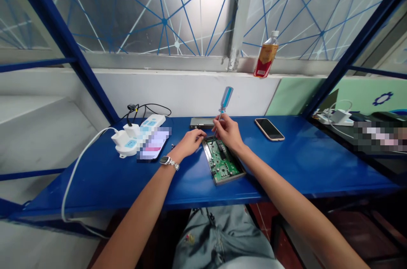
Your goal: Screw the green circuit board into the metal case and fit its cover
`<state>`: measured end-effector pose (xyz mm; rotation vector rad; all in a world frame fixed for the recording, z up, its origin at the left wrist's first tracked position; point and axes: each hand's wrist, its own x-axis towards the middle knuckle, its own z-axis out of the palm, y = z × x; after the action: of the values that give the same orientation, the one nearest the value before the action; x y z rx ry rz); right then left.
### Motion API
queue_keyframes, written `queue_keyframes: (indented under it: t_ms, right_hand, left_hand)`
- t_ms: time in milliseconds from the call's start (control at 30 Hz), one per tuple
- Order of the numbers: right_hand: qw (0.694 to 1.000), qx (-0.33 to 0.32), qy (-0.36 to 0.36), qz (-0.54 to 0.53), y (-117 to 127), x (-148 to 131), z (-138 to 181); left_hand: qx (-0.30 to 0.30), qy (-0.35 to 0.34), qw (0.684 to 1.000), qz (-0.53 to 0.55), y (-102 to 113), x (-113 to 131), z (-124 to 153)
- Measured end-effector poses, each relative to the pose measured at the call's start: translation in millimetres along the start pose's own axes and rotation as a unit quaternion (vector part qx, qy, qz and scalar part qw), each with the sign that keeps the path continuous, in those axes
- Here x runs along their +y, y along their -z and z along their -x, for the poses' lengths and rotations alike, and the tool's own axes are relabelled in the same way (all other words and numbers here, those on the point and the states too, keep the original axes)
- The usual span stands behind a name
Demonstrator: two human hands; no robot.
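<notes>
A green circuit board in a shallow metal case lies on the blue table in front of me. My right hand grips a screwdriver with a clear blue handle, held upright with its tip at the board's far edge. My left hand, a watch on its wrist, rests with curled fingers at the board's far left corner, steadying it. A grey metal cover lies just behind the board.
A white power strip with plugs and cables sits at the left, a blurred item beside it. A phone lies at the right. A bottle stands on the window ledge. Another desk with chargers adjoins at far right.
</notes>
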<state>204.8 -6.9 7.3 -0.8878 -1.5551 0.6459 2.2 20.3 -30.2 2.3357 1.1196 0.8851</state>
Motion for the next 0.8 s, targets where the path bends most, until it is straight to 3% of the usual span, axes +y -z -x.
queue_keyframes:
  t_ms: [233, 467, 800]
  right_hand:
    - [0.995, -0.021, 0.058, 0.081, -22, 5, -29]
    - [0.993, -0.013, 0.071, 0.090, -24, 12, -20]
    - [0.994, -0.023, 0.052, 0.090, -21, 13, -17]
  left_hand:
    - [0.041, 0.006, 0.998, 0.049, -2, 10, -3]
    - [0.068, 0.023, 0.991, 0.111, -5, 19, -6]
    - [0.066, 0.026, 0.992, 0.106, -5, 19, -5]
